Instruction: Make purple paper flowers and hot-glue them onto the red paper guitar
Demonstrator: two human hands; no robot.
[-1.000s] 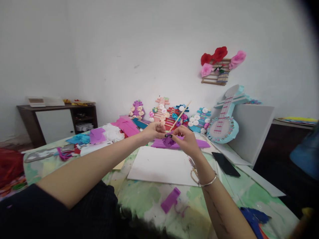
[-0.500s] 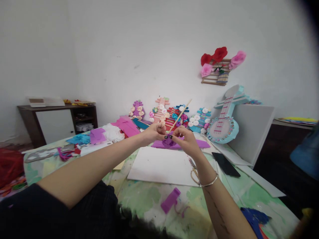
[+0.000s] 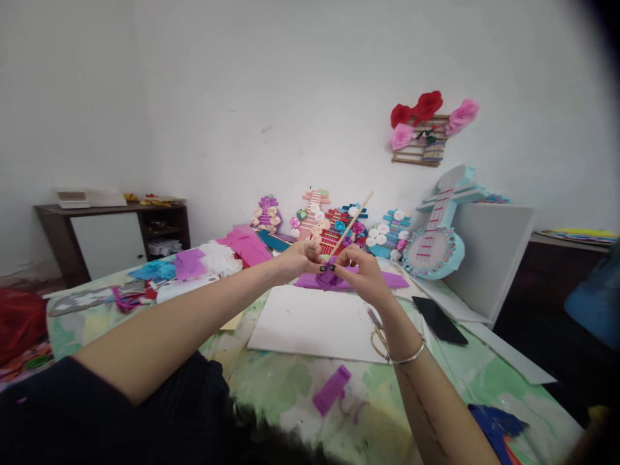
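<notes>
My left hand [image 3: 305, 258] and my right hand [image 3: 357, 270] meet above the far edge of a white board [image 3: 310, 323]. Both pinch a gathered purple crepe paper flower [image 3: 328, 278], thumbs and fingertips close together. A thin wooden stick [image 3: 352, 223] slants up and to the right from between the hands; its lower end is hidden by the fingers and paper. Behind the flower lies a longer purple crepe paper sheet [image 3: 394, 280]. Scissors [image 3: 379, 339] rest on the board's right side, partly behind my right wrist.
A folded purple paper strip [image 3: 332, 390] lies on the green-patterned tablecloth [image 3: 271, 387]. At right are a black phone [image 3: 440, 320] and a light-blue decorated guitar [image 3: 433, 252]. Pink paper [image 3: 245, 245] and white scraps [image 3: 220, 259] pile at left. Small flower-decorated stick crafts [image 3: 310, 223] stand along the wall.
Almost nothing differs. Both hands keep their pinch on the purple paper, and the stick stays at nearly the same slant.
</notes>
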